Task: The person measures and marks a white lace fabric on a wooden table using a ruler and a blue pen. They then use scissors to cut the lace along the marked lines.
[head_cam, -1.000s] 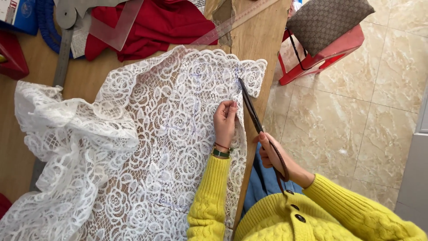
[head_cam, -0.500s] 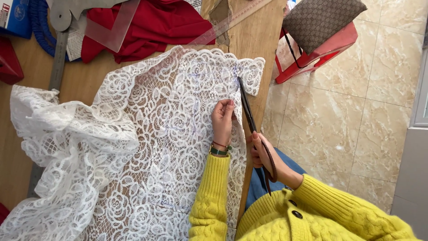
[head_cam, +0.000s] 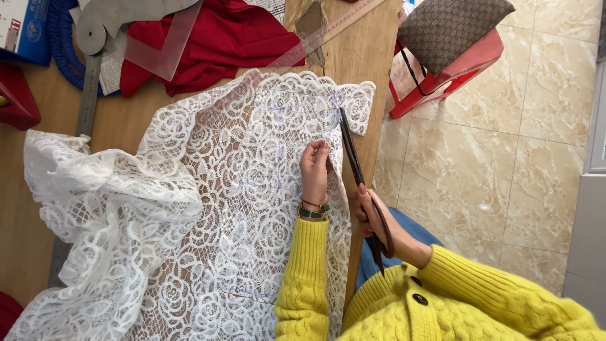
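White rose-patterned lace fabric [head_cam: 208, 208] lies spread over a wooden table [head_cam: 360, 57], bunched in folds at the left. My left hand [head_cam: 314, 170] presses flat on the lace near its right edge, fingers together. My right hand [head_cam: 374, 218] grips the handles of long dark scissors [head_cam: 352, 151]. Their blades point away from me along the lace's right edge, right beside my left hand. Both arms wear yellow knit sleeves.
Red cloth [head_cam: 214, 38], a clear triangle ruler [head_cam: 161, 47], a long clear ruler [head_cam: 328, 31] and a metal ruler [head_cam: 85, 104] lie at the table's far side. A red stool [head_cam: 454, 72] with a patterned cushion stands on the tiled floor to the right.
The scissors and my right hand have shifted slightly along the lace edge. My left hand stays pressed on the fabric.
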